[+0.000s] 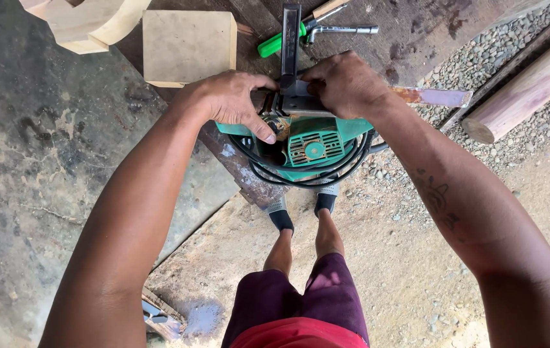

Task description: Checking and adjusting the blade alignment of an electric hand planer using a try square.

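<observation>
Atop the green power planer (313,145), I press my left hand (233,103) and right hand (346,84) firmly on its metal blade plate (300,103), steadying it.

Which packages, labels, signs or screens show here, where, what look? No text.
None in view: no package, sign or screen, and no legible label.
Nearest candidate: the green power tool under the left hand and right hand, with a round grey disc on its vented cover; too small to tell whether it is a label.
</observation>
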